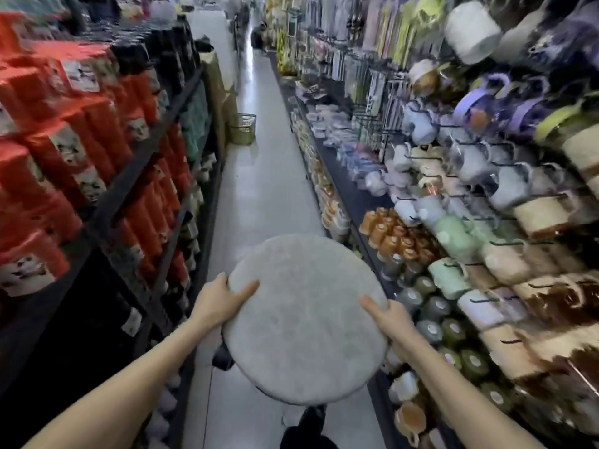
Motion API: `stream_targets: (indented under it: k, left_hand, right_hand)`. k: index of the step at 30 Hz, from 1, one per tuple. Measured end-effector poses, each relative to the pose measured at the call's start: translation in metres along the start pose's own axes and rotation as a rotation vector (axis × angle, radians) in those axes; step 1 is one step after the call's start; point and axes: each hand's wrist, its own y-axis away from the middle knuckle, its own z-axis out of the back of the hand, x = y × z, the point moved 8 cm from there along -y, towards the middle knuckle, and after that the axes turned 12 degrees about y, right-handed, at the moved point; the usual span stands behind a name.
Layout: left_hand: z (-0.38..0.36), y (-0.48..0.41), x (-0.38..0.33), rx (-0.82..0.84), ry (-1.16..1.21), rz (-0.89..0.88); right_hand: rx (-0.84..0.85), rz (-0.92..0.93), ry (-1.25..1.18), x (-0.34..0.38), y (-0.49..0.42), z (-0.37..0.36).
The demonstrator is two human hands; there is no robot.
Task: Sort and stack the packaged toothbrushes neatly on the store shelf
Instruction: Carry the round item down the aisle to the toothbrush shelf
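I hold a round grey cushioned stool seat (304,319) out in front of me over the aisle floor. My left hand (223,303) grips its left rim, thumb lying on the top surface. My right hand (389,319) grips its right rim, thumb on top as well. Dark stool parts (223,356) show below the seat. No packaged toothbrushes can be made out; long hanging packages (366,43) at the far right are too blurred to identify.
A narrow aisle with a shiny pale floor (262,189) runs ahead. Black shelving (136,176) with red packages lines the left. Mugs, bottles and hooks fill the right shelves (453,222). A green basket (243,128) stands on the floor ahead.
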Motion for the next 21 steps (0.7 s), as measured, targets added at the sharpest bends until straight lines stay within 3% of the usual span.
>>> stream_targets:
  k: [14,21]
  left_hand:
    - [0.001,-0.365,-0.023,-0.085,0.005,0.08]
    - [-0.019,-0.577,-0.021,0.026,-0.004,0.043]
  right_hand:
    - [0.081,-0.021,0.042,0.144,-0.361,-0.081]
    - [-0.012,-0.098,-0.031,0.18,-0.524,-0.138]
